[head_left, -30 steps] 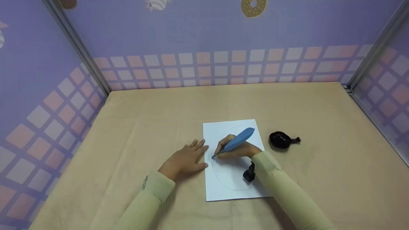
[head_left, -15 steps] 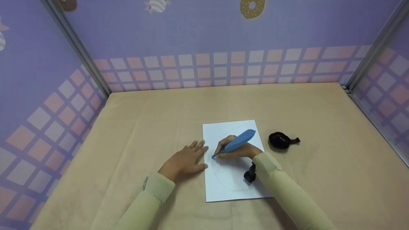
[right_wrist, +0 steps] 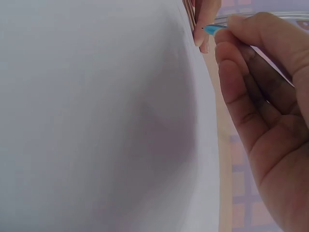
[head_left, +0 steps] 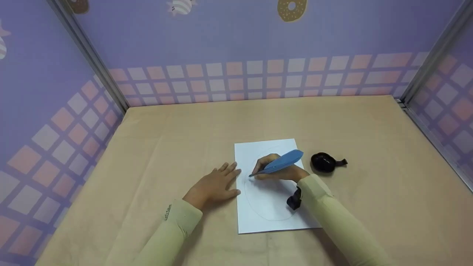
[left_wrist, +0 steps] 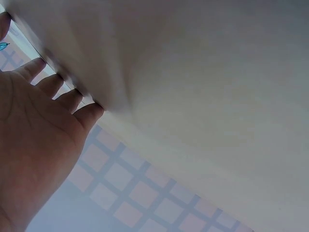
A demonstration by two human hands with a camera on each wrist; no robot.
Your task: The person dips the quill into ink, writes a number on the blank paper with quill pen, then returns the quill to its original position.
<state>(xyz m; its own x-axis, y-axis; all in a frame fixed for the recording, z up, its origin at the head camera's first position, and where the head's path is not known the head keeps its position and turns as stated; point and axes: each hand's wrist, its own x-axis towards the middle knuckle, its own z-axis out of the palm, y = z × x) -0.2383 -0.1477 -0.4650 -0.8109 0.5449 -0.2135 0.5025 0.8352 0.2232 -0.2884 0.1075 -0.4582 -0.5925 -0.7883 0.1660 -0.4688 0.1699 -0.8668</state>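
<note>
A white sheet of paper (head_left: 255, 224) lies on the cloth-covered table, bearing a thin curved line like a large oval, partly hidden by the right hand and forearm. The right hand (head_left: 276, 173) pinches a blue feather-shaped pen (head_left: 283, 161) between thumb and fingers, its plume leaning up and right. In the right wrist view, the pen's blue tip (right_wrist: 212, 29) pokes out beyond the fingertips, close over the paper. At the sheet's left edge rests the left hand (head_left: 214, 184), fingers spread and fairly straight, holding nothing.
To the right of the paper sits a glossy black rounded object (head_left: 323, 162) with a short flared neck. Under the right wrist hangs a small black device (head_left: 294, 201). Tiled-pattern walls (head_left: 255, 79) stand behind and beside the beige table (head_left: 177, 136).
The right hand has shifted slightly up and right with the feather pen, which now tilts lower; its tip has left the spot on the line's left side. The left hand and paper stay put.
</note>
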